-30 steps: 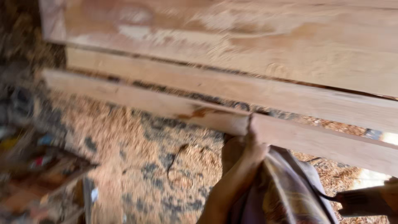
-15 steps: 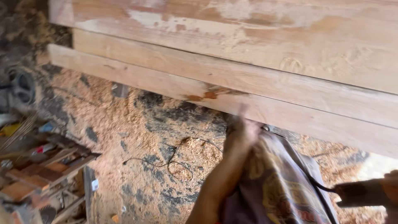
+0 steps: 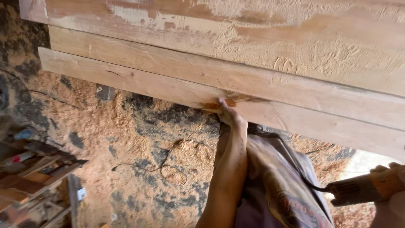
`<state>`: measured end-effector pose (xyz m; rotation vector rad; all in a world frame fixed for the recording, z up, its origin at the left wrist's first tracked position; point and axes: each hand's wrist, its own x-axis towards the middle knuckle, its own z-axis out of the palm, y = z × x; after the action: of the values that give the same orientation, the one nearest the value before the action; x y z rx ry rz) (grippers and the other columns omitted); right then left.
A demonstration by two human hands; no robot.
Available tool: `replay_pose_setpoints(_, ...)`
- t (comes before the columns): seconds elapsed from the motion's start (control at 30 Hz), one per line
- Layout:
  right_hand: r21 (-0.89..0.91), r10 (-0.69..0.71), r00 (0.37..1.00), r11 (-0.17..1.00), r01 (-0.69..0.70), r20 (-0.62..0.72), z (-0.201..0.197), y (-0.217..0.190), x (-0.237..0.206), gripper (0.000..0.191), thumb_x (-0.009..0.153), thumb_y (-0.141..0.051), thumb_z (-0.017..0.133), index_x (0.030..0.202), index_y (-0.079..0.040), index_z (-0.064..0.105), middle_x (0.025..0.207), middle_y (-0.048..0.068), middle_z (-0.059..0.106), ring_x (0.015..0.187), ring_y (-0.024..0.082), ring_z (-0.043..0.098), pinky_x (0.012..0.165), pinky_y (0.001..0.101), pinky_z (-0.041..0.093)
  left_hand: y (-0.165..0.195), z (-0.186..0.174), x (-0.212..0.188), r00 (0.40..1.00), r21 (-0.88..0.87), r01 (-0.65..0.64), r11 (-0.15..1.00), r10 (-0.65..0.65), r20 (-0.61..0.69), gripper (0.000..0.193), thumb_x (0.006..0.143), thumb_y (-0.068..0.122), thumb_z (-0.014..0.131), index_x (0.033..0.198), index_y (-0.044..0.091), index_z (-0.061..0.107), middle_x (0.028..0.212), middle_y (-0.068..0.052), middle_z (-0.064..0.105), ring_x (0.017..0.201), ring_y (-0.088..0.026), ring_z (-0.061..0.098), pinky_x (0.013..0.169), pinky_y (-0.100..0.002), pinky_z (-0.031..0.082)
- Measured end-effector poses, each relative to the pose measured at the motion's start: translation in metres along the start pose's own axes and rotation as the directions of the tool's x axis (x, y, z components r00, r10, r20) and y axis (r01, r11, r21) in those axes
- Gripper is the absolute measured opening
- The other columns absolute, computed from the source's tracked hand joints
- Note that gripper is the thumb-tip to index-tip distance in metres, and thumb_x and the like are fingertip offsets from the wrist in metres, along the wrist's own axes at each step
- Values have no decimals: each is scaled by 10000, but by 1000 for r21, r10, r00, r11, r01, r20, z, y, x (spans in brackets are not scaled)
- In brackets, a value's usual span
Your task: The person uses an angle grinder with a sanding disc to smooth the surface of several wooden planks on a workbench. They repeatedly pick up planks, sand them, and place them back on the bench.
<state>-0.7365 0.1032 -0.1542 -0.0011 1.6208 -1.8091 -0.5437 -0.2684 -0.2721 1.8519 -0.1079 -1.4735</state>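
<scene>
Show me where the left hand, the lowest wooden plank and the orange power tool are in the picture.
left hand (image 3: 230,115), head view, on the back of the hand.
lowest wooden plank (image 3: 139,82), head view, on its bare upper face.
orange power tool (image 3: 363,189), head view, on its body at the right edge.

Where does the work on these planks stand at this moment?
Done: sawdust covers the floor and dusts the wide top board, so much cutting or sanding has happened. In hand: the left hand presses the lowest plank at its edge by an orange-brown patch; the right hand grips an orange power tool, held off the wood. Left: cannot tell.
</scene>
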Motion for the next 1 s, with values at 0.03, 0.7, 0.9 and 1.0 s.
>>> replay_pose_setpoints(0.03,-9,21,999,1000,-21,-44,7,-4,10,384,1109,-202,593,1412,-6,460,1274,149,571,1168,299,643,901,453,611,-4,-5,0,999,29,23,999,-25,49,499,952,562,605,996,66,578,820,-134,580,648,-183,547,593,-341,401)
replay_pose_setpoints(0.7,20,-61,888,997,78,-456,90,-56,83,516,838,32,602,1346,49,512,991,178,626,768,276,689,641,397,606,18,270,-114,-108,-83,-925,-372,45,993,635,669,175,872,1224,37,596,1226,-156,613,1167,-355,559,1003,-467,473)
replay_pose_setpoints(0.9,29,-40,784,997,74,-620,27,-90,110,526,815,38,612,1331,69,517,948,191,628,756,280,694,642,416,614,-57,403,-172,-277,-314,-679,-663,-164,947,1105,518,281,902,1468,-3,415,1426,-211,517,1292,-389,501,1094,-585,378)
replay_pose_setpoints(1.0,70,-26,763,993,92,-646,9,-90,101,502,827,35,617,1319,77,525,953,186,633,770,280,702,664,409,619,-61,414,-167,-129,-253,-696,-672,-230,965,911,728,125,869,1501,-6,406,1381,-195,512,1254,-323,525,1139,-488,402)
